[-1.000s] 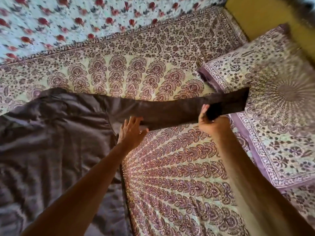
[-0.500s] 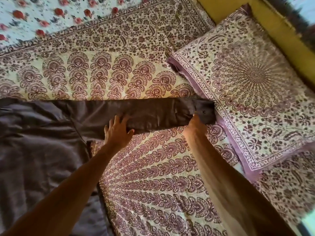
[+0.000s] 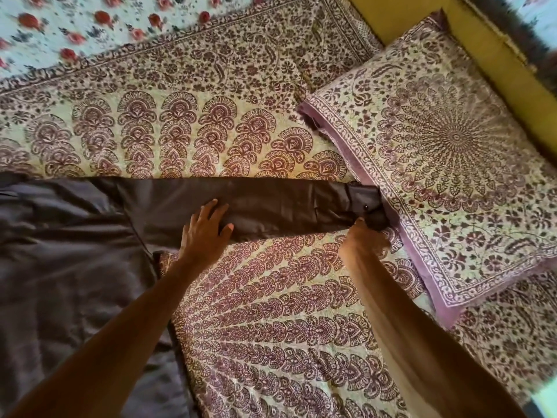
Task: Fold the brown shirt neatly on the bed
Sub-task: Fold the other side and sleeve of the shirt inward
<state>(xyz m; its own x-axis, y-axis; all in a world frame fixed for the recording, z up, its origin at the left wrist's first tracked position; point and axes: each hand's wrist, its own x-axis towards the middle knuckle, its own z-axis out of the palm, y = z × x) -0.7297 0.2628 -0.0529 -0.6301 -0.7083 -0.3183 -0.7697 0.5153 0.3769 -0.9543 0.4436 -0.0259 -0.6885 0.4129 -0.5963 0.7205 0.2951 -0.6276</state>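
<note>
My left grip (image 3: pixel 208 233) lies open, flat on the brown shirt (image 3: pixel 75 267) sleeve (image 3: pixel 271 206); my right grip (image 3: pixel 366 233) pinches its cuff (image 3: pixel 366 200).

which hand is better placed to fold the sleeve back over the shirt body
Right. The right hand is at the cuff end of the sleeve, beside the pillow, so it could carry that end across. The left hand lies flat mid-sleeve, suited to holding the fold line.

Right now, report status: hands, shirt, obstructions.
Left hand flat on the sleeve, open. Right hand at the cuff, grip unclear. Brown shirt spread on the bed, unfolded. Pillow touching the cuff end.
</note>
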